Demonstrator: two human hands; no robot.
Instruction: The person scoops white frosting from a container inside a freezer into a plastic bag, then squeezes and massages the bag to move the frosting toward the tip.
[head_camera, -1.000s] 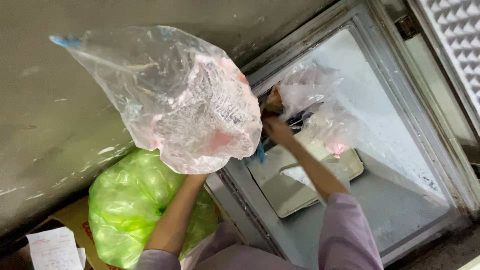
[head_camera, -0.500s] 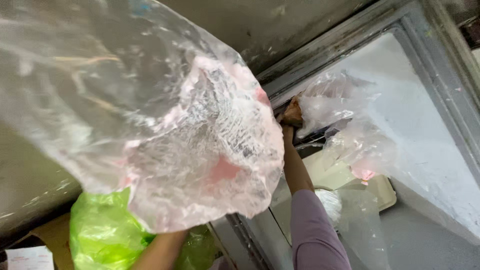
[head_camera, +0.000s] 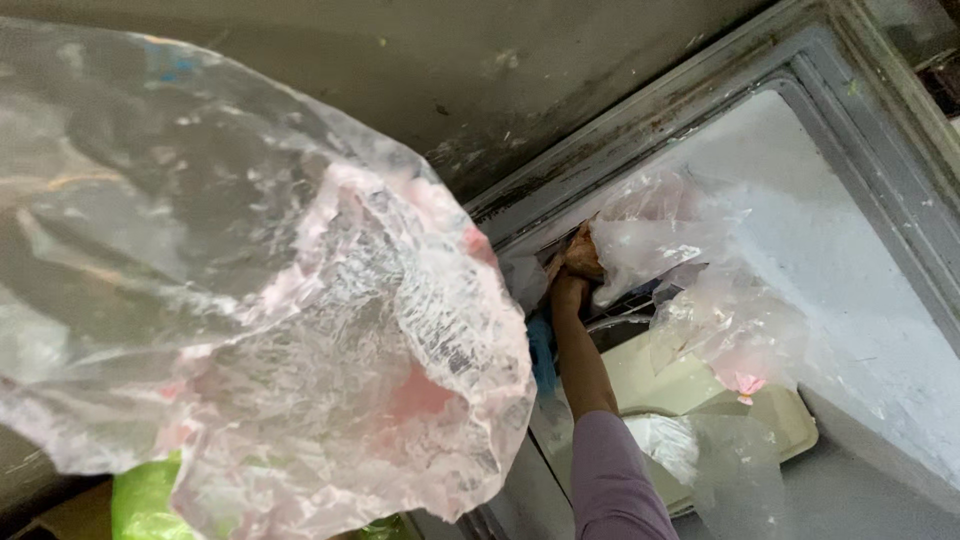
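A large clear plastic bag (head_camera: 270, 310) fills the left half of the view, held up close to the camera. Its film is thin, crinkled and glossy, with pale pink patches showing through the folds near its lower right. The left hand that carries it is hidden behind the bag, so its grip cannot be told.

To the right, a chest freezer (head_camera: 880, 130) stands open. Its rim is a grey metal frame, grimy and stained, and its inner walls are coated in white, rough frost. The right hand (head_camera: 578, 258) reaches from a mauve sleeve (head_camera: 615, 480) into the far left corner of the freezer, fingers closed around the gathered neck of a second clear plastic bag (head_camera: 665, 235). This bag is wrinkled and cloudy, and it bulges to the right of the hand. Just right and nearer, another loose clear bag (head_camera: 730, 335) sags over the freezer's contents, with a small pink piece at its lower end. Beneath these lies a cream plastic tray (head_camera: 660, 375) with rounded corners, partly covered by more thin film.

At the bottom left, under the big bag, a bright green plastic bag (head_camera: 145, 495) peeks out, smooth and shiny. Behind everything, at the top, is a dull grey wall (head_camera: 420, 60), scuffed and speckled.
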